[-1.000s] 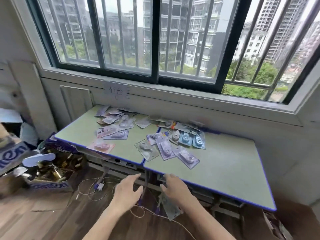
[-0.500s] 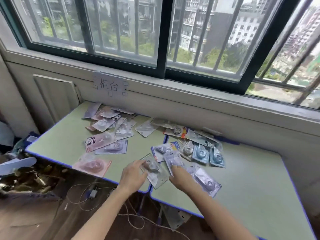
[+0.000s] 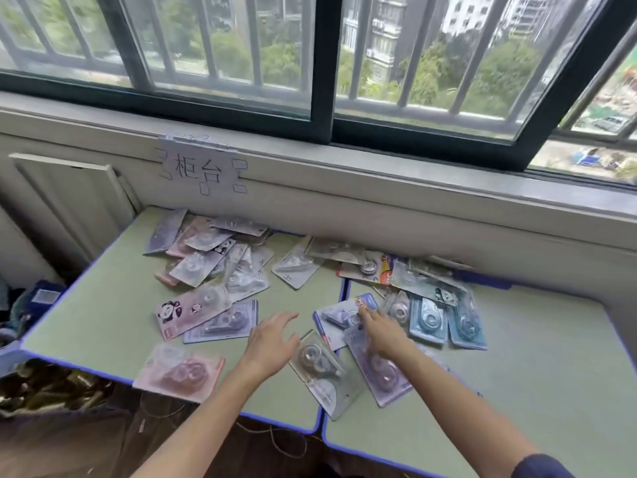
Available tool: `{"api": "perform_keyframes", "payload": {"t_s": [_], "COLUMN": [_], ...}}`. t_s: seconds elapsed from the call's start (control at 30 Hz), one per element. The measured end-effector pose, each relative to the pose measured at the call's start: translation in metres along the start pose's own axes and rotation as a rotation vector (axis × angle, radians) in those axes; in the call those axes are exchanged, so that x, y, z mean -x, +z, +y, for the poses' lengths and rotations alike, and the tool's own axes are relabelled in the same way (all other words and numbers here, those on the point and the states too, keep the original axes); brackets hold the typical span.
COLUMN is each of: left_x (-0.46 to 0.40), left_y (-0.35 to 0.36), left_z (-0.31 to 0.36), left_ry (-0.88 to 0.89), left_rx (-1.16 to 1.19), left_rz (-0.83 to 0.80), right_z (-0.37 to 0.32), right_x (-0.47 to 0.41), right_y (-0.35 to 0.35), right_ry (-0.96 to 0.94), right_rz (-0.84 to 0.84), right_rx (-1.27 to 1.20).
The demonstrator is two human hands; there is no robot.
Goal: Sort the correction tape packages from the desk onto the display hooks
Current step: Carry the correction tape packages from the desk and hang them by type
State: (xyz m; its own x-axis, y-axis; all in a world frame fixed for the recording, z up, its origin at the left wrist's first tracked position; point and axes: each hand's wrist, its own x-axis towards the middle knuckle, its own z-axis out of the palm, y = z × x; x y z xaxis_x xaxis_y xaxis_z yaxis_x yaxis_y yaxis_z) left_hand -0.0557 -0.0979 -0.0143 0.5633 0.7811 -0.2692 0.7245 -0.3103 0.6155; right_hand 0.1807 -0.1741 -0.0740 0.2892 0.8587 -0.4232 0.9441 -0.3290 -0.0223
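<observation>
The correction tape packages lie scattered on the worktop, several directly under and ahead of both hands. The left hand is spread wide, holding nothing. The right hand lies with fingers extended on a package. These packs are probably light, thin and slippery; take hold at a card edge, not the plastic bubble.

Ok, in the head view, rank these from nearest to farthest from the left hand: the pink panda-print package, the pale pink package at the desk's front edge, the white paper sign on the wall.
1. Pale pink package, left of the left hand, at the front edge.
2. Pink panda-print package, farther left.
3. White paper sign, up on the wall.
</observation>
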Motion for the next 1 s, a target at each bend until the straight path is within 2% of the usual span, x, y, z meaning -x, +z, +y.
{"api": "perform_keyframes", "payload": {"t_s": [0.2, 0.37, 0.43, 0.6, 0.7, 0.83, 1.0], "left_x": [-0.033, -0.054, -0.060, -0.067, -0.071, -0.078, -0.086], "left_y": [0.005, 0.009, 0.012, 0.015, 0.007, -0.014, -0.047], "left_z": [0.006, 0.021, 0.029, 0.044, 0.043, 0.033, 0.004], "left_ry": [-0.021, -0.013, -0.011, -0.025, -0.015, 0.014, -0.007], "left_rx": [0.004, 0.069, 0.116, 0.311, 0.443, 0.659, 0.724], "left_rz": [0.009, 0.023, 0.035, 0.028, 0.037, 0.104, 0.155], "right_z": [0.016, 0.032, 0.039, 0.037, 0.020, -0.010, -0.053], "right_x": [-0.018, -0.025, -0.026, -0.032, -0.031, -0.039, -0.062], "right_y": [-0.003, -0.051, -0.072, -0.113, -0.134, -0.147, -0.149], "right_ry": [-0.035, -0.097, -0.148, -0.185, -0.213, -0.215, -0.216], "right_rz": [0.003, -0.031, 0.004, 0.098, 0.089, 0.110, 0.138], "right_rx": [0.052, -0.322, -0.482, -1.008, -1.238, -1.365, -1.455]}}
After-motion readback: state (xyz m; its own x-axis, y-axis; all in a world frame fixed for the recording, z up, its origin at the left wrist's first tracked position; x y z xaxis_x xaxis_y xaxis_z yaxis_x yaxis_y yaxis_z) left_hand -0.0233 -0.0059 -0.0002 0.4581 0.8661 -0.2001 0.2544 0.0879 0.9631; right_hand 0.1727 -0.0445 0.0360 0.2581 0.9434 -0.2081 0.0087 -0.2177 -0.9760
